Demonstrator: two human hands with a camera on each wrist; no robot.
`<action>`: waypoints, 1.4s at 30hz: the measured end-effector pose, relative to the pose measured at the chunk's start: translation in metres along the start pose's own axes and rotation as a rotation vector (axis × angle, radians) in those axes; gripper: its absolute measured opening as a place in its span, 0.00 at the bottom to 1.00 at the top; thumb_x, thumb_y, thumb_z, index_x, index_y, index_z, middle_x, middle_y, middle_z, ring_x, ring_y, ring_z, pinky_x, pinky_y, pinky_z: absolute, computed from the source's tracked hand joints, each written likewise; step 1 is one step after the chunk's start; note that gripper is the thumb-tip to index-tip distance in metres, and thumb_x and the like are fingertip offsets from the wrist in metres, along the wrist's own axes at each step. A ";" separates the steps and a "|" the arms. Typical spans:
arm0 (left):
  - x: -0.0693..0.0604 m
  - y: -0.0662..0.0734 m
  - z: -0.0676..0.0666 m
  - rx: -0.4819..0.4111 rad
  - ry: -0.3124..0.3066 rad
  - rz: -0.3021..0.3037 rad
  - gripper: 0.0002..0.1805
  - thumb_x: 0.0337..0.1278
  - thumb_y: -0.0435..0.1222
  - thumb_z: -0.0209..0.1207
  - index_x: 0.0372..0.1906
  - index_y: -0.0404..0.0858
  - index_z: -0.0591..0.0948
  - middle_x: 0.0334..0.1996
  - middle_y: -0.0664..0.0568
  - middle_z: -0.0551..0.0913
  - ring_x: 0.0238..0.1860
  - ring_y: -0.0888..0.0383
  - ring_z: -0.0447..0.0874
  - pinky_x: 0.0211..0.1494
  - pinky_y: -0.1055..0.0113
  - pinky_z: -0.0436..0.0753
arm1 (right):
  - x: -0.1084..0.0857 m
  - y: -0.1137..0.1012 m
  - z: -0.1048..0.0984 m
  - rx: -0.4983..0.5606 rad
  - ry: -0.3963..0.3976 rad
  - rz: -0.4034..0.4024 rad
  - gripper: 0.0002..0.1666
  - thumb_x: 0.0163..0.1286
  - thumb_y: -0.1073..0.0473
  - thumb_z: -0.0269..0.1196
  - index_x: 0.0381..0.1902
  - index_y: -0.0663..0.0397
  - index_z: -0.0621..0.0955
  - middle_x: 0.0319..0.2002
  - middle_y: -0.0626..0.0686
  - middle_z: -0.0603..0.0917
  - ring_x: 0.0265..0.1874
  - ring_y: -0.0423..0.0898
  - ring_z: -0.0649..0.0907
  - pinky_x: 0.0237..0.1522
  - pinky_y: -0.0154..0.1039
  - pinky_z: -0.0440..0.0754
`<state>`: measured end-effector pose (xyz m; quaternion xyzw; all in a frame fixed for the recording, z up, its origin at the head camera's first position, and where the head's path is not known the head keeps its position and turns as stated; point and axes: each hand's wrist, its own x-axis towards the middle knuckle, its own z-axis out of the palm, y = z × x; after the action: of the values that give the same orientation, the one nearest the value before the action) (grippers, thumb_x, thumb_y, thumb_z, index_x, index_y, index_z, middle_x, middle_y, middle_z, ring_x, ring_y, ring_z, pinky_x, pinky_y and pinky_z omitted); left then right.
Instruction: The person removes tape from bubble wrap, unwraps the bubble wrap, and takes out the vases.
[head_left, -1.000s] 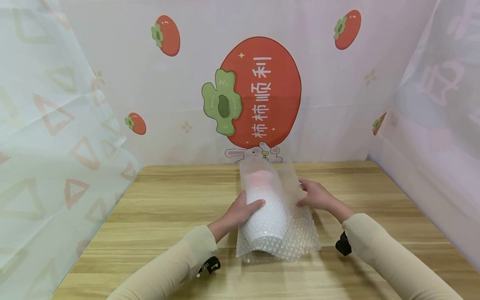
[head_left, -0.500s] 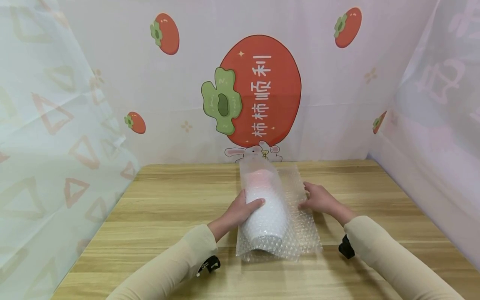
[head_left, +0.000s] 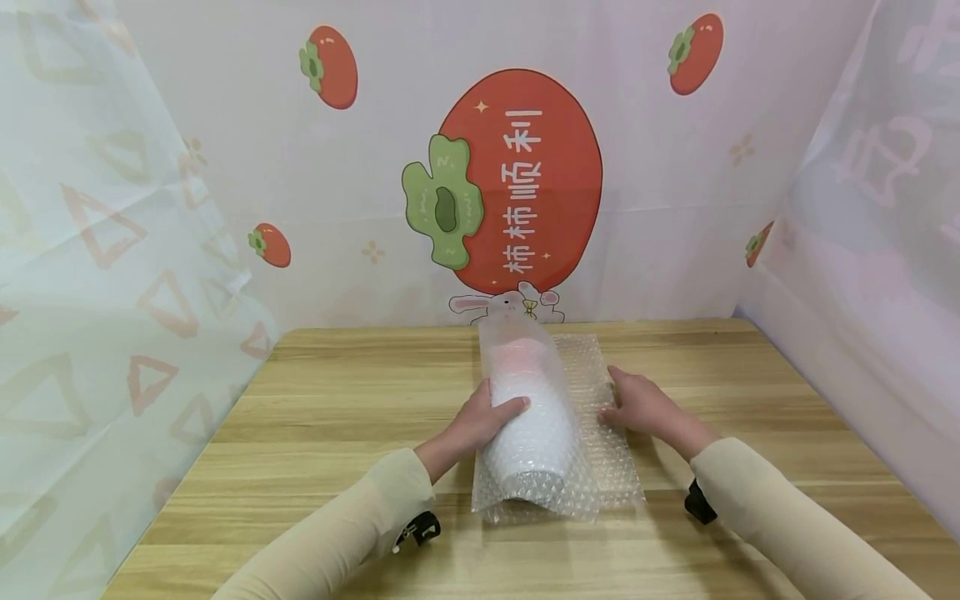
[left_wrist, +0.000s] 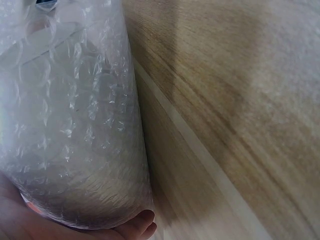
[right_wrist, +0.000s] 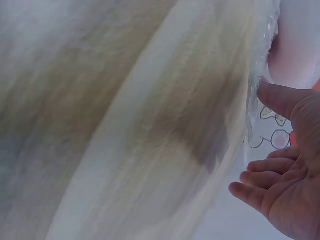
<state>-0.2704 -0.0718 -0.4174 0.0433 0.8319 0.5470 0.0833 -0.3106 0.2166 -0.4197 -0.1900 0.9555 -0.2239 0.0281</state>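
Note:
A white, rounded item with a pinkish far end (head_left: 534, 421) lies on the table under clear bubble wrap (head_left: 609, 467); its kind is hard to tell through the wrap. My left hand (head_left: 480, 417) grips it from the left, thumb on top. In the left wrist view the fingers curl under the wrapped body (left_wrist: 75, 125). At the right edge of the loose wrap is my right hand (head_left: 647, 407). The right wrist view shows that hand (right_wrist: 285, 185) with fingers spread and its thumb at the wrap's edge (right_wrist: 257, 65).
The wooden table (head_left: 360, 392) runs back to a white cloth backdrop (head_left: 360, 167) printed with red persimmons. Cloth sides (head_left: 120, 250) stand at left and right. A black wrist camera (head_left: 422, 528) is strapped at each sleeve.
My right hand has moved slightly right, away from the wrapped item, and the loose right flap of bubble wrap has settled flatter on the table. My left hand has stayed put.

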 end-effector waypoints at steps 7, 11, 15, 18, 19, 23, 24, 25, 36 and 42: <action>0.001 0.000 0.000 -0.008 -0.005 -0.001 0.52 0.56 0.60 0.60 0.74 0.32 0.53 0.62 0.37 0.69 0.60 0.44 0.71 0.60 0.50 0.73 | -0.006 -0.001 0.004 -0.140 0.033 -0.131 0.48 0.60 0.58 0.70 0.67 0.79 0.60 0.65 0.76 0.63 0.66 0.72 0.59 0.66 0.62 0.56; 0.001 -0.001 0.000 -0.005 -0.005 0.002 0.52 0.57 0.59 0.60 0.74 0.32 0.53 0.62 0.37 0.69 0.60 0.43 0.71 0.60 0.50 0.73 | -0.007 -0.003 0.006 -0.195 0.014 -0.194 0.44 0.62 0.58 0.68 0.67 0.78 0.61 0.65 0.76 0.64 0.66 0.72 0.61 0.65 0.62 0.58; 0.001 -0.002 0.000 -0.003 -0.004 0.000 0.51 0.57 0.59 0.60 0.74 0.32 0.53 0.62 0.36 0.69 0.60 0.42 0.71 0.60 0.49 0.73 | -0.008 -0.004 0.009 -0.228 -0.005 -0.237 0.42 0.65 0.56 0.66 0.66 0.78 0.63 0.64 0.76 0.65 0.65 0.71 0.63 0.64 0.61 0.60; 0.001 -0.002 0.000 -0.002 -0.003 -0.004 0.52 0.57 0.59 0.60 0.74 0.32 0.53 0.63 0.36 0.68 0.61 0.42 0.70 0.60 0.49 0.73 | -0.010 -0.004 0.010 -0.220 -0.025 -0.249 0.42 0.67 0.53 0.65 0.67 0.77 0.63 0.65 0.75 0.64 0.65 0.70 0.63 0.65 0.61 0.60; 0.001 -0.002 0.000 -0.002 -0.003 -0.005 0.52 0.57 0.59 0.60 0.74 0.32 0.53 0.63 0.36 0.68 0.61 0.42 0.70 0.60 0.49 0.73 | -0.010 -0.004 0.010 -0.221 -0.031 -0.258 0.42 0.67 0.52 0.64 0.67 0.76 0.63 0.65 0.75 0.64 0.65 0.70 0.63 0.65 0.61 0.60; 0.001 -0.002 0.000 -0.003 -0.003 0.001 0.51 0.57 0.59 0.60 0.74 0.32 0.54 0.61 0.37 0.70 0.59 0.43 0.72 0.59 0.49 0.74 | -0.013 -0.002 0.012 -0.246 -0.040 -0.304 0.43 0.69 0.46 0.61 0.67 0.75 0.64 0.66 0.74 0.63 0.66 0.69 0.62 0.66 0.60 0.58; 0.001 -0.001 0.000 -0.006 -0.004 0.003 0.50 0.57 0.59 0.60 0.73 0.32 0.55 0.60 0.37 0.71 0.58 0.43 0.73 0.58 0.50 0.75 | -0.014 -0.002 0.012 -0.259 -0.037 -0.324 0.42 0.70 0.45 0.61 0.67 0.74 0.65 0.66 0.73 0.64 0.66 0.69 0.62 0.66 0.61 0.58; 0.001 -0.001 0.000 -0.011 -0.006 0.006 0.50 0.57 0.58 0.60 0.73 0.33 0.56 0.59 0.38 0.71 0.57 0.44 0.73 0.57 0.50 0.76 | -0.015 -0.001 0.012 -0.273 -0.035 -0.341 0.42 0.70 0.45 0.60 0.67 0.74 0.66 0.66 0.73 0.64 0.66 0.69 0.62 0.66 0.61 0.57; -0.001 0.000 -0.001 -0.003 -0.002 0.001 0.53 0.57 0.59 0.60 0.75 0.31 0.51 0.66 0.34 0.65 0.63 0.40 0.68 0.62 0.48 0.71 | -0.019 0.005 0.017 -0.364 -0.080 -0.418 0.44 0.71 0.39 0.56 0.66 0.72 0.67 0.65 0.71 0.68 0.65 0.67 0.66 0.67 0.61 0.55; -0.001 0.000 0.000 0.003 0.001 -0.008 0.54 0.57 0.59 0.60 0.75 0.31 0.49 0.68 0.34 0.63 0.65 0.40 0.65 0.64 0.48 0.68 | -0.020 0.007 0.020 -0.380 -0.093 -0.400 0.44 0.72 0.36 0.53 0.67 0.70 0.68 0.65 0.69 0.68 0.65 0.67 0.67 0.66 0.59 0.61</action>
<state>-0.2696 -0.0721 -0.4170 0.0399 0.8330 0.5453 0.0848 -0.2915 0.2220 -0.4413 -0.3867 0.9216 -0.0327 -0.0088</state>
